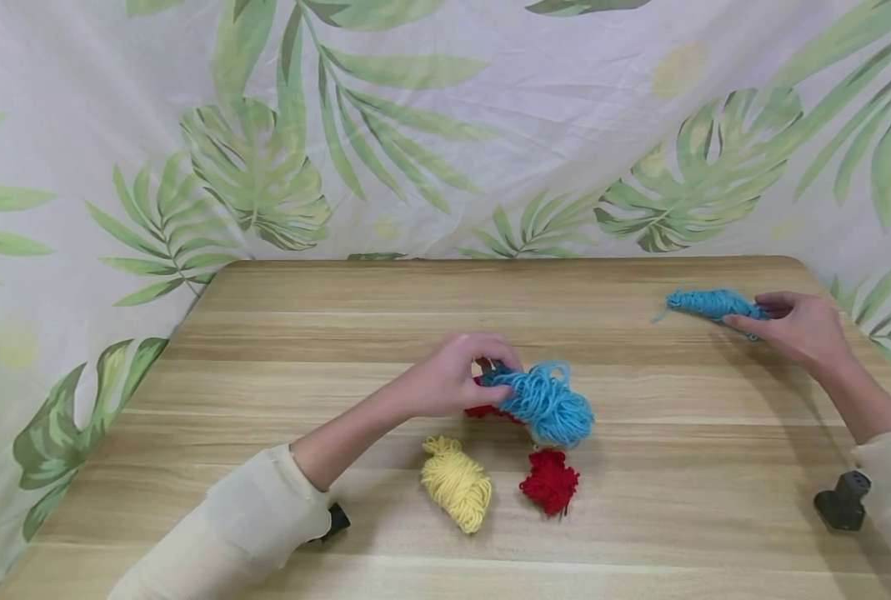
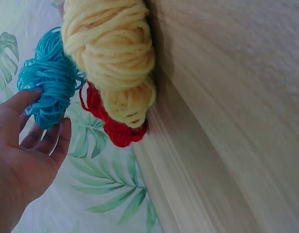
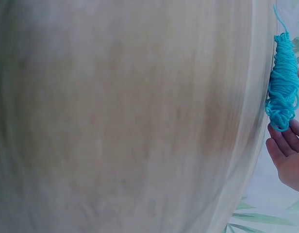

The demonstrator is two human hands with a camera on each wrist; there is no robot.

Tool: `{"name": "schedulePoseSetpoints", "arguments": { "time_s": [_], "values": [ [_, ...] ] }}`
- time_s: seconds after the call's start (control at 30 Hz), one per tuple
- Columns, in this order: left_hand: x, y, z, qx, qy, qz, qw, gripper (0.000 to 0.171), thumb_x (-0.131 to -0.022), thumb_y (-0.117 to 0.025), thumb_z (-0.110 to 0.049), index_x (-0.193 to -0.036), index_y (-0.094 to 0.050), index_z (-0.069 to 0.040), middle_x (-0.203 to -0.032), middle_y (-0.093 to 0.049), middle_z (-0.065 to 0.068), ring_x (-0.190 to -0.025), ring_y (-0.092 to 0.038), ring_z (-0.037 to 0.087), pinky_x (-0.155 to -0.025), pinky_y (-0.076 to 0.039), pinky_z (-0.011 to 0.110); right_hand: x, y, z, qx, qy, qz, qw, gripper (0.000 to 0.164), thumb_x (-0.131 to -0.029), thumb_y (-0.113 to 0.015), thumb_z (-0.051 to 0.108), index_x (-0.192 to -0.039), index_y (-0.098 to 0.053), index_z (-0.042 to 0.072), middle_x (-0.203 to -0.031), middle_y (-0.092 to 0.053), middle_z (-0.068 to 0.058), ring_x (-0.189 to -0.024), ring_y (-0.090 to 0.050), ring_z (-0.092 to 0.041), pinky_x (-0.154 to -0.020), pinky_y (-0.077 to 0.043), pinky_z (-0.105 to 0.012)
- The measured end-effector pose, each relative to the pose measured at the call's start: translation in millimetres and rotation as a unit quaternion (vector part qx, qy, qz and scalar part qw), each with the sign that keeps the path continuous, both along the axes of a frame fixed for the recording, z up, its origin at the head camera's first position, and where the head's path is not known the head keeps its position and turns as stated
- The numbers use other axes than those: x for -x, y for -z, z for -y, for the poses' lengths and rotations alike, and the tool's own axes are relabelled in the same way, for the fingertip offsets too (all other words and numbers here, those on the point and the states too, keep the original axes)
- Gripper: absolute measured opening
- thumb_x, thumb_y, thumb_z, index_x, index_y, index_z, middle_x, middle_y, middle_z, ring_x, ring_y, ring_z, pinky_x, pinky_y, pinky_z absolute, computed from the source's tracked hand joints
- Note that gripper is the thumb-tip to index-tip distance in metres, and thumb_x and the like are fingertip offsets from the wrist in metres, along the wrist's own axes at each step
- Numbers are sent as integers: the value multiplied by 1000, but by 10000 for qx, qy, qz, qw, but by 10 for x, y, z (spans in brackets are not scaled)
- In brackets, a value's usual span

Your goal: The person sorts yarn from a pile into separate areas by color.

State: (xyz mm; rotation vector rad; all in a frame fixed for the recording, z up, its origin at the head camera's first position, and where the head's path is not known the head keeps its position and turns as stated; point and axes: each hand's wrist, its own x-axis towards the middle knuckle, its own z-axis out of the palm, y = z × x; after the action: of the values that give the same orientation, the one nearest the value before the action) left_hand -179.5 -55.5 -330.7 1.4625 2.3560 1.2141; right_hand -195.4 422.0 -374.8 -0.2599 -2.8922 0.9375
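Observation:
My left hand (image 1: 453, 379) pinches one end of a puffy light-blue yarn skein (image 1: 553, 408) between thumb and fingers, over the middle of the table. Red yarn (image 1: 483, 411) shows beneath that hand, partly hidden by it and the blue skein. At the far right, my right hand (image 1: 801, 329) holds the near end of a slimmer blue yarn skein (image 1: 708, 303), its loose tail pointing left. The right wrist view shows this slim skein (image 3: 284, 77) lengthwise, with fingertips at its looped end. Nearer me lie a yellow yarn skein (image 1: 456, 485) and a small red one (image 1: 550, 482).
The wooden table (image 1: 265, 467) runs back to a leaf-patterned cloth (image 1: 415, 125). A black block-shaped object (image 1: 843, 502) stands beside the right sleeve. Another black object (image 1: 334, 523) is partly covered by the left sleeve.

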Motion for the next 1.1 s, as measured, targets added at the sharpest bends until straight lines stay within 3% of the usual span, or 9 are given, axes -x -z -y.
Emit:
{"name": "schedulePoseSetpoints", "arguments": {
  "time_s": [0.37,0.5,0.6,0.67,0.73,0.87,1.1],
  "values": [
    [6,0,-161,-81,-41,83,9999,10,-89,-76,1,-99,-75,-1,-97,-73,7,-85,-59,8,-78,-55,21,-6,-4,-31,132,-30,143,9998,86,-96,-69,50,-142,-47,-19,-137,-51,-43,-127,-49,-55,-75,-36,-22],
    [25,11,-203,-107,-122,192,9997,10,-89,-76,1,-99,-76,0,-97,-74,8,-84,-59,9,-78,-56,21,-7,-4,-31,126,-21,189,9997,86,-96,-68,50,-143,-45,-19,-138,-49,-44,-128,-48,-56,-85,-47,-44],
    [35,14,-227,-82,-197,221,9995,9,-89,-76,1,-98,-76,0,-96,-73,8,-84,-59,9,-78,-55,20,-8,-3,-27,132,-16,205,9997,87,-97,-67,50,-143,-45,-19,-138,-49,-44,-128,-47,-56,-94,-43,-61],
    [42,11,-247,-67,-240,235,9994,9,-89,-76,0,-98,-76,0,-95,-73,8,-83,-59,9,-78,-55,20,-9,-3,-27,143,-11,217,9997,87,-96,-68,51,-143,-44,-19,-138,-49,-44,-128,-47,-56,-93,-45,-58],
    [49,6,-270,-67,-286,259,9992,9,-89,-76,1,-98,-76,1,-95,-73,8,-83,-60,10,-77,-55,19,-11,-3,-30,135,-9,219,9997,87,-96,-68,51,-143,-45,-19,-137,-49,-44,-128,-48,-56,-86,-48,-45],
    [65,-13,-311,-85,-366,335,9987,7,-89,-76,1,-96,-76,1,-94,-73,8,-84,-61,10,-76,-54,19,-11,-1,-35,117,-10,193,9997,87,-96,-69,50,-143,-46,-19,-137,-50,-44,-127,-49,-56,-75,-38,-23],
    [111,-22,-378,-131,-435,413,9981,8,-89,-76,0,-98,-76,1,-95,-73,10,-85,-63,12,-76,-55,19,-4,1,-38,82,-1,157,9998,85,-96,-70,49,-142,-46,-19,-135,-52,-44,-125,-51,-55,-74,-40,-22]
  ]
}}
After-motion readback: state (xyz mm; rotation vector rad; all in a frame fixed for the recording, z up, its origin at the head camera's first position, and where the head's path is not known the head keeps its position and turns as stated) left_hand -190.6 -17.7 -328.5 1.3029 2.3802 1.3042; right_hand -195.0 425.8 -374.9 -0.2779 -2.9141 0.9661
